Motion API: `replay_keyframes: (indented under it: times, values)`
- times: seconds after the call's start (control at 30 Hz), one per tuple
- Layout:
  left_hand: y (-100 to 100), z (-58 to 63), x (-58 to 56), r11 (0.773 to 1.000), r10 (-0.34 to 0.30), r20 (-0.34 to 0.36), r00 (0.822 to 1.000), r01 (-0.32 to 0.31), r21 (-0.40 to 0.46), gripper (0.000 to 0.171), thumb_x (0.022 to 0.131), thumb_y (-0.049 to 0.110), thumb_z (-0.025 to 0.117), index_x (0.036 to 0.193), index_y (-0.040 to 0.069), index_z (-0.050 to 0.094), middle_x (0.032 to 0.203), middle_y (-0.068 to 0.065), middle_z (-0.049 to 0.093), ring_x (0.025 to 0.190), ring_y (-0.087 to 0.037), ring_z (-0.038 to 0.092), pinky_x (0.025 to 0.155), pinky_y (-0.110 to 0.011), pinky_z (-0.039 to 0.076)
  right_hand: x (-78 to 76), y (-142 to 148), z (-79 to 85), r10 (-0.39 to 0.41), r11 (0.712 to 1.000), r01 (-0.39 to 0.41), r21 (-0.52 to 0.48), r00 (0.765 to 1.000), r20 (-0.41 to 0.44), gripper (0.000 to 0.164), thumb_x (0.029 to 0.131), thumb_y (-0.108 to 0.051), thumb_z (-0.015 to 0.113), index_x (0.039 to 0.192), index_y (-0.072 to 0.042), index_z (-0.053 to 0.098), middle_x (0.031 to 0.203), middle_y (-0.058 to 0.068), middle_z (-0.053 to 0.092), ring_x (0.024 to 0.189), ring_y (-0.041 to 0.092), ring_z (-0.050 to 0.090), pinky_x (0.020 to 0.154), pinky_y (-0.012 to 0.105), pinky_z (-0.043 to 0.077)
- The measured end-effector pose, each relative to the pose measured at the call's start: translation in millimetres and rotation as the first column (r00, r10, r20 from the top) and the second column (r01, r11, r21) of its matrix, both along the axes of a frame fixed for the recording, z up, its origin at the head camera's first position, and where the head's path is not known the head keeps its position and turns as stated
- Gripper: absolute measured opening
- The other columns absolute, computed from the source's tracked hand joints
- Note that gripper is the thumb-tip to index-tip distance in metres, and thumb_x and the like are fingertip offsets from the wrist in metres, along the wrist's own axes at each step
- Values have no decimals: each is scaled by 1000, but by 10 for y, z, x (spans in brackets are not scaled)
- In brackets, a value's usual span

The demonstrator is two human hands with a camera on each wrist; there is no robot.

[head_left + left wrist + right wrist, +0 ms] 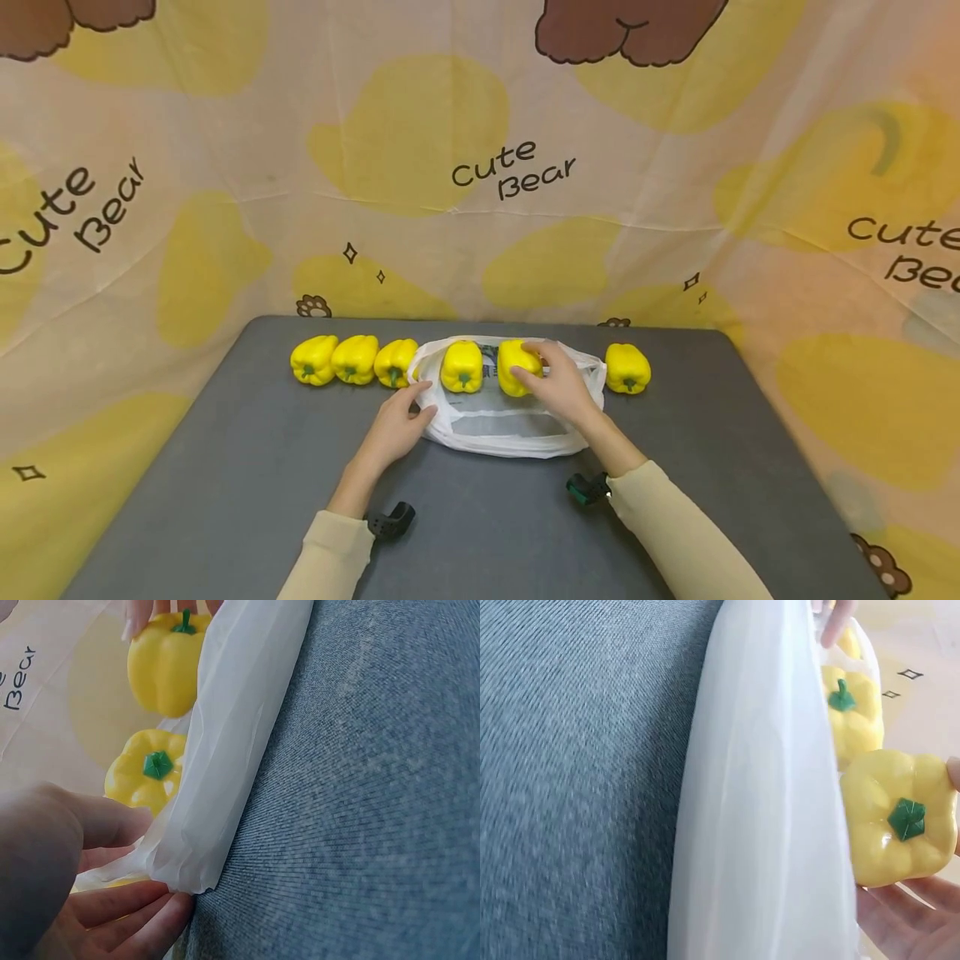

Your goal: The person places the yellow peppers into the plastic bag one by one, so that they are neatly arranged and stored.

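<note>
A white plastic bag (506, 446) lies spread on the table with its mouth wide. Inside it sits one yellow bell pepper (462, 367) with a green stem, also visible in the left wrist view. My right hand (562, 387) grips a second yellow bell pepper (900, 817), fingers and thumb on its sides, within the bag's mouth. At the bag's left edge, my left hand (397, 423) holds the rim between thumb and fingers, as the left wrist view shows; the plastic (184, 859) runs between them.
On the grey table (225, 467), three yellow bell peppers stand in a row left of the bag, the nearest pepper (394, 363) right by its rim. Another pepper (627, 368) stands just right of the bag. A printed cloth (420, 275) hangs behind the table.
</note>
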State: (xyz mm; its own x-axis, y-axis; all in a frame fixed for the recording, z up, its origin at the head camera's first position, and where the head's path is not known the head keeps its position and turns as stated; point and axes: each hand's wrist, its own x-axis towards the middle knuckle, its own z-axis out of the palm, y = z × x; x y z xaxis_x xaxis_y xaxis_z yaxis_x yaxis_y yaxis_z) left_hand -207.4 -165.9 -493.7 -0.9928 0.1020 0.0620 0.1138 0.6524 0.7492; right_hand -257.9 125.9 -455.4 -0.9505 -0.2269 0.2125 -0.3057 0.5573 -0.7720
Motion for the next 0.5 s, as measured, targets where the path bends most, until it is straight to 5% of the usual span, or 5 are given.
replay_keyframes:
  times: [0.27,0.5]
  values:
    - [-1,-12,15,1000,4,8,1000,-4,2,48,99,18,65,145,6,55,142,-21,55,115,-34,63,94,-49,54,-46,-117,-68,1,999,1,53,1000,-22,52,92,-32,74,136,-5,63,133,12,64,116,30,59,98,46,49]
    - [5,-4,7,1000,4,4,1000,-4,-4,48,99,18,65,144,6,56,141,-21,56,113,-32,64,93,-48,55,-94,-184,-79,0,999,-3,50,999,42,55,95,-36,72,140,-7,59,138,12,60,122,31,56,103,49,46]
